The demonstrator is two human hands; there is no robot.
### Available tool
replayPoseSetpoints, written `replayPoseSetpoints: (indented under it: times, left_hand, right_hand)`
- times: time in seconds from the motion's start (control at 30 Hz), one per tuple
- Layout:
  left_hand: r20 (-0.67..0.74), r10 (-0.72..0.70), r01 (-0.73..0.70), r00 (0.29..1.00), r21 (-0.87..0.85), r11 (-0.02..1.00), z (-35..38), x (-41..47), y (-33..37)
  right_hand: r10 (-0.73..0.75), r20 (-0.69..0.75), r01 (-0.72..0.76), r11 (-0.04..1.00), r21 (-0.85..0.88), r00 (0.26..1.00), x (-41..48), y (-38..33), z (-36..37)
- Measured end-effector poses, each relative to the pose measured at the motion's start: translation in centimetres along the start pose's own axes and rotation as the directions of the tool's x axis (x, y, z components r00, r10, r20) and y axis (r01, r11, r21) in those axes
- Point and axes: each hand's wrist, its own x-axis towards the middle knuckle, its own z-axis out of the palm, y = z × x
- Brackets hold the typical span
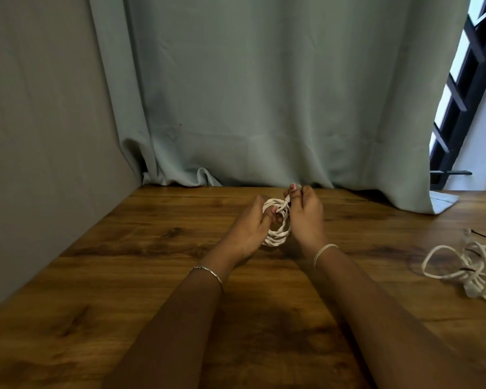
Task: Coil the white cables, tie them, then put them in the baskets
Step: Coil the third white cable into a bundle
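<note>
A wooden worktop [124, 248] is seen from above, closed off at its far edge by a grey-green curtain [264, 94] and at its left edge by a plain grey wall [40, 108]; a black-barred window [466, 80] is shown past the far right corner. Two hands are raised a little over the middle of the worktop, towards its far edge. The left hand [247, 228] is curled round one coiled white cable [278, 235], with the thumb laid across the loops and the fingers tucked behind them. The right hand [306, 217] is closed narrowly, and the cable's end [288, 199] is pinched between thumb and fingertips just above the coil. The coil is small and roughly round, made of several tight turns bunched together. One loose heap of white cable [466, 265] is left at the right edge, well apart from the hands, in slack, tangled loops; how many cables are in it cannot be told. A thin bracelet [208, 270] is worn on the left wrist and one pale band [324, 251] on the right.
</note>
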Motion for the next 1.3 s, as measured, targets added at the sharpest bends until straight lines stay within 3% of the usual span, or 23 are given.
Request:
replayPoseSetpoints:
  times: [0.33, 0.47, 0.57, 0.7, 0.9, 1.13, 1.3]
  left_hand:
    - [-0.004, 0.084, -0.081, 0.996, 0.214, 0.974, 0.0, -0.3, -0.6]
    - [-0.062, 0.109, -0.085, 0.992, 0.302, 0.950, -0.2, -0.2, -0.9]
    - [-0.076, 0.139, -0.108, 0.987, 0.321, 0.941, -0.1, -0.2, -1.0]
    - [-0.084, 0.149, -0.116, 0.985, 0.316, 0.942, -0.1, -0.5, -0.6]
    - [-0.123, 0.141, -0.111, 0.982, 0.227, 0.968, -0.3, -0.4, -0.6]
    - [-0.203, 0.047, -0.031, 0.978, 0.083, 0.996, -0.6, -0.3, -1.5]
    - [-0.171, -0.013, 0.015, 0.985, 0.011, 1.000, -0.7, -0.4, -1.5]
  right_hand:
    - [0.052, 0.085, -0.055, 0.998, 0.034, 0.995, -0.2, 0.6, 0.6]
    - [0.214, 0.169, -0.257, 0.919, 0.300, 0.962, 0.0, 0.6, 0.3]
    - [0.237, 0.190, -0.296, 0.869, 0.397, 0.953, 0.0, 0.5, -0.2]
    - [0.186, 0.201, -0.249, 0.901, 0.356, 0.962, 0.1, 0.7, -0.1]
    - [0.032, 0.093, -0.056, 0.963, 0.264, 0.995, -0.6, 0.5, 0.4]
    - [0.131, 0.363, -0.298, 0.839, 0.455, 0.923, -1.2, 0.6, 0.6]
    - [0.159, 0.461, -0.346, 0.869, 0.355, 0.873, -0.8, 0.3, -0.1]
